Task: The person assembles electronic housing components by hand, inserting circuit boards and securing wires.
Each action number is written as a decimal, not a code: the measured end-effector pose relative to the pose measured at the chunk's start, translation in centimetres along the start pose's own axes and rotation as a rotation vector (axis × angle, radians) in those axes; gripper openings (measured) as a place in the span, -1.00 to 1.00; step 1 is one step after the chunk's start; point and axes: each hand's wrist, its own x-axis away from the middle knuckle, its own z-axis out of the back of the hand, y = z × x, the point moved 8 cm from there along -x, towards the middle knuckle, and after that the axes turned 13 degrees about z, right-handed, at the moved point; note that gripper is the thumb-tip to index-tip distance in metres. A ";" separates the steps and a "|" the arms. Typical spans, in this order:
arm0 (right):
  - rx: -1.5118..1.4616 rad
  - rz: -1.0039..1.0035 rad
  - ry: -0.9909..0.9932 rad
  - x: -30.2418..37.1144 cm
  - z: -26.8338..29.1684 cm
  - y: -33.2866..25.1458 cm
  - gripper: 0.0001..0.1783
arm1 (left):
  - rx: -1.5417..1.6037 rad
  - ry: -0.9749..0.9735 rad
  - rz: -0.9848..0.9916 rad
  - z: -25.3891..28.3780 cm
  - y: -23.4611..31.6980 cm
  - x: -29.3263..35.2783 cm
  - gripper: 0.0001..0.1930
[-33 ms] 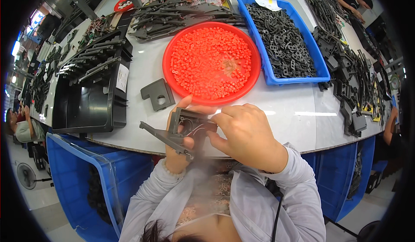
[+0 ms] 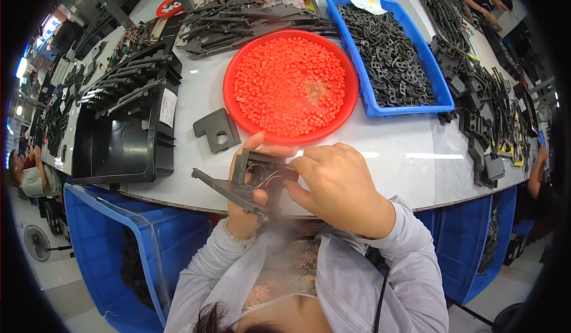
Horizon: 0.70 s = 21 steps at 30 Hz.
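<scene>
My left hand (image 2: 240, 219) is wrapped round a dark grey plastic housing (image 2: 241, 167), holding it above the table's near edge. A long, narrow arm of the piece sticks out to the left. Thin white wires (image 2: 272, 177) loop out of its hollow inside toward my right hand (image 2: 340, 181). The right fingers are pinched together at the housing's right side, on the wires; their tips are partly hidden. Just beyond my left hand, a grey plastic cover (image 2: 217, 131) with a round hole lies on the table, beside a round red tray (image 2: 231, 104) of small red-orange cylindrical pieces.
A blue bin (image 2: 410, 112) of small black parts stands at right, a black crate (image 2: 163, 154) with long parts at left. Grey strips (image 2: 256, 24) and wired boards lie at the back. More dark parts (image 2: 476, 119) line the right side. Blue bins (image 2: 113, 208) sit below the table edge.
</scene>
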 end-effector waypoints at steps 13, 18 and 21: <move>-0.205 -0.061 0.062 0.7 -1.1 1.3 -0.76 | 0.019 0.080 0.141 1.2 -0.8 0.5 -0.11; -0.323 -0.112 0.169 1.1 -0.4 1.5 -0.68 | 0.028 0.059 0.139 1.1 -0.9 0.6 -0.11; -0.326 -0.111 0.214 1.1 -0.2 1.4 -0.72 | 0.015 0.052 0.131 0.9 -0.8 0.6 -0.11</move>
